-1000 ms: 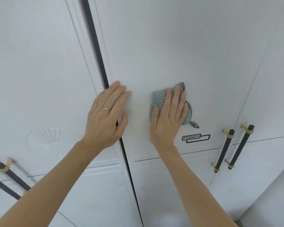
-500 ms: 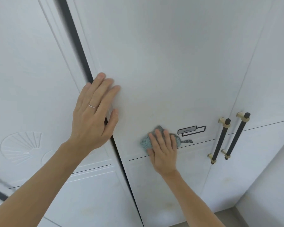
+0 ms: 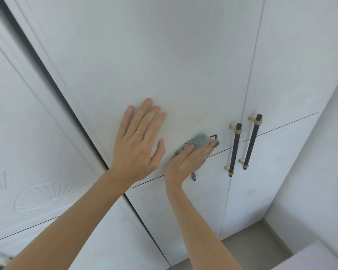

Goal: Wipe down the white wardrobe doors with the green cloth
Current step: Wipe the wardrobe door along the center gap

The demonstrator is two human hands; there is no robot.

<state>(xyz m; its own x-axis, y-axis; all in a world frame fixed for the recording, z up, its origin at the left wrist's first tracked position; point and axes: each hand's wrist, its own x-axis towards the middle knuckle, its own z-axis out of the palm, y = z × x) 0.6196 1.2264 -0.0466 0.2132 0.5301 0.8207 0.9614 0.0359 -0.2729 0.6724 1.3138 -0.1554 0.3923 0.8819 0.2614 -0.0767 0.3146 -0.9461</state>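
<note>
The white wardrobe door (image 3: 164, 55) fills the middle of the view. My left hand (image 3: 139, 141) lies flat on it with fingers spread and a ring on one finger. Just to its right, my right hand (image 3: 189, 160) presses the green knitted cloth (image 3: 196, 142) flat against the door, fingers straight and blurred from motion. The cloth sits at the thin horizontal groove of the door, beside a small black label frame (image 3: 214, 136). A dark patterned loop of the cloth (image 3: 193, 176) hangs below my palm.
Two black bar handles with brass ends (image 3: 235, 149) (image 3: 252, 142) stand upright right of the cloth. A second door (image 3: 293, 65) lies beyond them. A carved white door (image 3: 18, 143) is on the left past a dark gap (image 3: 53, 84). Grey floor (image 3: 258, 238) shows at bottom right.
My right hand has slid the cloth to the right along the groove, over the label. My left hand has moved right, off the door edge onto the panel. The view shifted right.
</note>
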